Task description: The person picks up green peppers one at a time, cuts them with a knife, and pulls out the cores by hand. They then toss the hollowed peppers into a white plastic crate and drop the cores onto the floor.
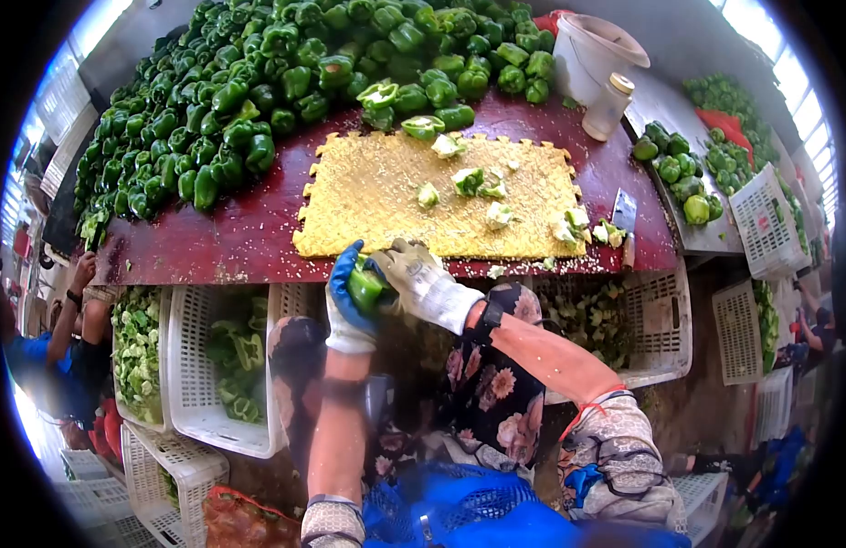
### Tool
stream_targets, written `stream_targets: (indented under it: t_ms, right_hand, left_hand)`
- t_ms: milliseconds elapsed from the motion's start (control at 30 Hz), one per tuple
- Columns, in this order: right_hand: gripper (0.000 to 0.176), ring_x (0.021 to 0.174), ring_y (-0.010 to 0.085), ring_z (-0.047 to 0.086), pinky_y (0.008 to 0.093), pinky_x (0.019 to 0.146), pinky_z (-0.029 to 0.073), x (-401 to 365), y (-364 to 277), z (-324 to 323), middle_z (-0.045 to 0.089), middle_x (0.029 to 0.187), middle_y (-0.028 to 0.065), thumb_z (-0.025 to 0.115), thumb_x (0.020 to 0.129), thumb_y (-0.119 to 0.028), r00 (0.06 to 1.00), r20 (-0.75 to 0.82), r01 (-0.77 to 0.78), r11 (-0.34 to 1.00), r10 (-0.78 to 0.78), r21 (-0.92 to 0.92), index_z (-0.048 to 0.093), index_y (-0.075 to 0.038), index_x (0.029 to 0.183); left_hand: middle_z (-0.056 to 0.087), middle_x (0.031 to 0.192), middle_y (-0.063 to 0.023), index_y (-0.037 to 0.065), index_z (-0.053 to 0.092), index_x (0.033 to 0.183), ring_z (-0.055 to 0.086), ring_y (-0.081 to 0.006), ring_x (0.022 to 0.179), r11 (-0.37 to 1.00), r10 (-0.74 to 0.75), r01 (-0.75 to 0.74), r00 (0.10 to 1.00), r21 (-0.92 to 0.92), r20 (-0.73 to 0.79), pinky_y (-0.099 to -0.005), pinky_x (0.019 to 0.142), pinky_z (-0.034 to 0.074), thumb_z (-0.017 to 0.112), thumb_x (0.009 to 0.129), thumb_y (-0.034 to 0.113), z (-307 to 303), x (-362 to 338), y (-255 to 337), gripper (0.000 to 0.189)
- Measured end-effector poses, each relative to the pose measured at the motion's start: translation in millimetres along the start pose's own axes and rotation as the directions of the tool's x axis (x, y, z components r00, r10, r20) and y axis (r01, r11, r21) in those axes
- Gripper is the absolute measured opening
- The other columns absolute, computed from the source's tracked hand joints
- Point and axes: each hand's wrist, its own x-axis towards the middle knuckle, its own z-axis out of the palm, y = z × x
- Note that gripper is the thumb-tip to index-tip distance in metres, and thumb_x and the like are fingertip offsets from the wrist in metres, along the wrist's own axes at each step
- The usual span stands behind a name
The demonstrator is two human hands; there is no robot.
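My left hand (350, 297), in a blue and white glove, is wrapped round a green pepper (365, 285) at the table's front edge. Over the pepper's right side lies my right hand (425, 281), in a whitish glove, its fingertips bent against the pepper; whether they hold anything else is hidden. Just beyond both hands is a yellow foam mat (350, 201), scattered with seeds and cut pepper pieces (469, 181). Halved peppers (423, 127) rest at the mat's back edge. A large heap of whole green peppers (259, 82) covers the back left of the red table (249, 242).
A cleaver (624, 212), a jar (609, 108) and a white bucket (595, 59) stand or lie at the right. Below the table edge are a crate of cut peppers (224, 365) and a crate of scraps (656, 315). Another person's arm (71, 306) shows far left.
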Motion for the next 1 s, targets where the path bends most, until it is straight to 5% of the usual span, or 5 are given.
stream_targets:
  t_ms: [267,433,567,700,1000]
  right_hand:
    - [0.076,0.127,0.0406,0.049,0.0426,0.110,0.039,1,17,4,0.059,0.127,0.0229,0.069,0.086,-0.040,0.986,0.161,-0.050,0.999,0.046,0.019,0.040,0.002,0.142]
    - [0.074,0.121,0.0400,0.052,0.0436,0.104,0.043,-1,28,3,0.061,0.119,0.0240,0.070,0.083,-0.042,0.995,0.099,-0.028,0.994,0.018,0.106,0.045,-0.002,0.139]
    - [0.074,0.114,0.0419,0.053,0.0466,0.097,0.046,6,29,-1,0.061,0.113,0.0251,0.072,0.078,-0.043,0.997,0.036,-0.071,0.968,0.064,0.240,0.050,-0.001,0.135]
    - [0.077,0.131,0.0376,0.046,0.0429,0.107,0.042,9,16,-21,0.056,0.133,0.0230,0.073,0.081,-0.040,0.980,0.146,-0.151,0.981,0.133,0.119,0.045,0.003,0.138]
    - [0.078,0.128,0.0392,0.047,0.0434,0.108,0.039,3,30,16,0.053,0.133,0.0252,0.075,0.080,-0.040,0.982,0.009,-0.186,0.948,0.190,0.257,0.044,0.002,0.139]
  left_hand:
    - [0.065,0.115,-0.0104,0.001,0.059,0.125,0.064,-0.0199,0.101,0.933,-0.238,0.179,0.958,-0.311,-0.162,-0.0340,0.094,0.052,0.057,0.093,0.020,11,-3,7,0.037]
    - [0.061,0.129,-0.0105,0.000,0.056,0.130,0.058,-0.0167,0.115,0.664,0.165,-0.428,0.883,0.613,0.439,-0.0318,0.101,0.047,0.060,0.089,0.002,16,13,27,0.041]
    - [0.061,0.129,-0.0096,-0.004,0.054,0.133,0.057,-0.0155,0.111,0.930,-0.357,0.366,0.892,0.018,0.279,-0.0283,0.099,0.046,0.052,0.095,0.011,16,37,33,0.041]
    - [0.060,0.133,-0.0125,-0.002,0.051,0.137,0.058,-0.0184,0.119,0.897,-0.008,-0.189,0.897,0.400,0.443,-0.0330,0.104,0.045,0.056,0.091,0.001,18,44,31,0.046]
    - [0.061,0.130,-0.0128,-0.002,0.055,0.132,0.058,-0.0176,0.118,0.830,-0.089,-0.215,0.860,0.515,0.502,-0.0328,0.104,0.045,0.059,0.090,0.007,27,41,33,0.042]
